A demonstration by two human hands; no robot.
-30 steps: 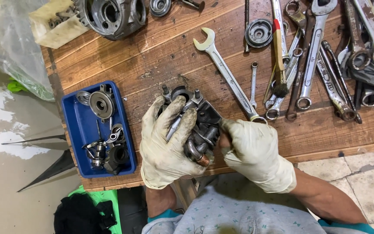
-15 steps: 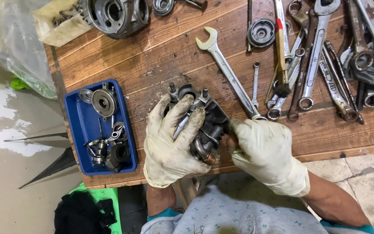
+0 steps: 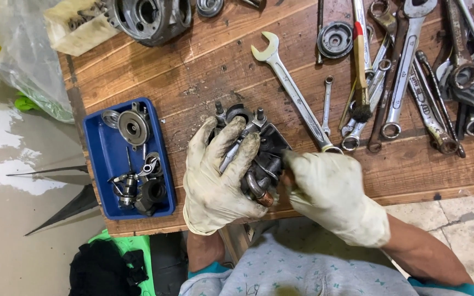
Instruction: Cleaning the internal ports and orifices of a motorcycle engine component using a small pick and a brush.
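Note:
A dark, greasy metal engine part (image 3: 259, 145) with studs and a bent pipe sits near the front edge of the wooden workbench (image 3: 204, 71). My left hand (image 3: 218, 178), in a dirty white glove, wraps over its left side with fingers across the top. In the same kind of glove, my right hand (image 3: 330, 194) presses against the part's right side; whether it holds a small tool there is hidden.
A blue tray (image 3: 102, 159) with small metal parts lies left of the hands. A long combination wrench (image 3: 294, 96) lies just behind them, several more wrenches (image 3: 412, 71) and a brush (image 3: 362, 66) at the right. A round housing (image 3: 149, 16) and plastic bag (image 3: 23, 60) are at the back left.
The right hand has shifted slightly left and closer against the part. The left hand keeps its grip. The view has drifted a little.

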